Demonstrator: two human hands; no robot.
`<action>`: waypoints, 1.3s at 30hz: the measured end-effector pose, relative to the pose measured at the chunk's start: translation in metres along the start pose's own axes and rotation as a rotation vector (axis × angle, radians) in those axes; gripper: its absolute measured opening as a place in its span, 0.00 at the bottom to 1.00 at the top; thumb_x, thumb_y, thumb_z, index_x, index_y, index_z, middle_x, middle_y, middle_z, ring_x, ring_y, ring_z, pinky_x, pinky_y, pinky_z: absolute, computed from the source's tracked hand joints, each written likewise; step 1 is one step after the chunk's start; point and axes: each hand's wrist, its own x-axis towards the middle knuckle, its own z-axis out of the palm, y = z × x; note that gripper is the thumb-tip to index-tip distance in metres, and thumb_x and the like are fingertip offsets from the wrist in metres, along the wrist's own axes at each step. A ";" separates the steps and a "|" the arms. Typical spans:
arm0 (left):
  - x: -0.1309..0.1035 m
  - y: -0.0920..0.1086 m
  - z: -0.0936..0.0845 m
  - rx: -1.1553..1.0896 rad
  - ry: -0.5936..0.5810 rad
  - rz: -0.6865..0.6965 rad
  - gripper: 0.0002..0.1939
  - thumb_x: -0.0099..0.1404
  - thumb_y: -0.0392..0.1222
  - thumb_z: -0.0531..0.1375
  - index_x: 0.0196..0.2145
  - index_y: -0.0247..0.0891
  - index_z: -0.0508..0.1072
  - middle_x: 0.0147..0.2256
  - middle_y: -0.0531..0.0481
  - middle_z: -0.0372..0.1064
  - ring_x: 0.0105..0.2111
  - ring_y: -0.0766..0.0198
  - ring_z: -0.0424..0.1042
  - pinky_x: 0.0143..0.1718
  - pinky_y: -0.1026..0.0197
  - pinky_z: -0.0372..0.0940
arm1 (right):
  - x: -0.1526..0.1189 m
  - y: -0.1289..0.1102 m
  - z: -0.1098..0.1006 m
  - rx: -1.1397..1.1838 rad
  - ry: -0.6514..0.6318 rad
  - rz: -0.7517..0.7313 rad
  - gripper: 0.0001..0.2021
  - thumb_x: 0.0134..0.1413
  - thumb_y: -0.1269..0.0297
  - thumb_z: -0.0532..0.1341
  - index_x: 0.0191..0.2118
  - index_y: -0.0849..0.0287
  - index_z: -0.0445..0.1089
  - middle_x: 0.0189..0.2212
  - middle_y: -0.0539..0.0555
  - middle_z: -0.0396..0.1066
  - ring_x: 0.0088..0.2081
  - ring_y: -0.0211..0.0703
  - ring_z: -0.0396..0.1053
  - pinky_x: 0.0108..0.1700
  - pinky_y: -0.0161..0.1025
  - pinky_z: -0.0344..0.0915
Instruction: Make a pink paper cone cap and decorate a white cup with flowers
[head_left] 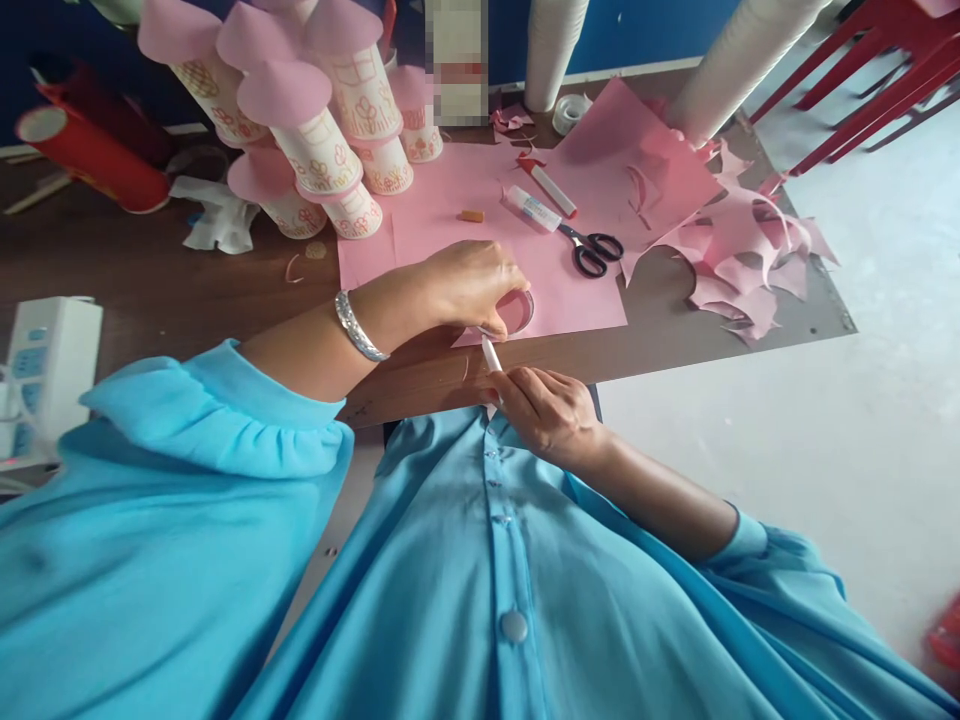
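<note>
My left hand (pixel 480 290) is closed on a thin-rimmed ring (pixel 532 310), pressing it flat on a sheet of pink paper (pixel 577 305) near the table's front edge. Pink paper shows through the ring's middle. Whether it is a tape roll or a lid, I cannot tell. In my right hand (pixel 551 410) is a slim white pen (pixel 490 353), its upper end pointing away from me beside my left thumb. Beyond the hands lie black-handled scissors (pixel 592 250), a white glue tube (pixel 534 208), a red-and-white marker (pixel 553 188) and a small orange-brown block (pixel 472 216).
White paper cups (pixel 319 155) with drawings and pink cone tops (pixel 285 92) stand stacked at the back left. Cut pink scraps (pixel 742 250) hang over the right table edge. A power strip (pixel 56 360) sits left; a red stool (pixel 870 60) is back right.
</note>
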 end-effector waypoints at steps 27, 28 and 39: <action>-0.002 -0.008 0.003 -0.029 -0.026 0.051 0.26 0.68 0.47 0.62 0.62 0.43 0.71 0.59 0.48 0.74 0.60 0.51 0.71 0.57 0.56 0.61 | -0.019 0.031 -0.019 0.190 0.043 0.013 0.10 0.67 0.71 0.63 0.52 0.65 0.69 0.29 0.50 0.72 0.29 0.38 0.69 0.32 0.37 0.63; -0.002 -0.009 0.004 -0.033 -0.019 0.058 0.26 0.68 0.48 0.62 0.62 0.43 0.71 0.59 0.48 0.74 0.59 0.52 0.71 0.57 0.56 0.61 | -0.020 0.032 -0.020 0.198 0.036 0.023 0.10 0.67 0.71 0.63 0.52 0.65 0.69 0.29 0.50 0.72 0.29 0.38 0.69 0.32 0.37 0.64; -0.001 -0.012 0.008 -0.034 -0.004 0.053 0.24 0.67 0.46 0.64 0.60 0.46 0.72 0.59 0.51 0.75 0.60 0.53 0.72 0.61 0.55 0.60 | -0.025 0.046 -0.030 0.259 -0.005 0.074 0.10 0.67 0.75 0.60 0.52 0.65 0.68 0.32 0.53 0.75 0.30 0.38 0.72 0.33 0.37 0.65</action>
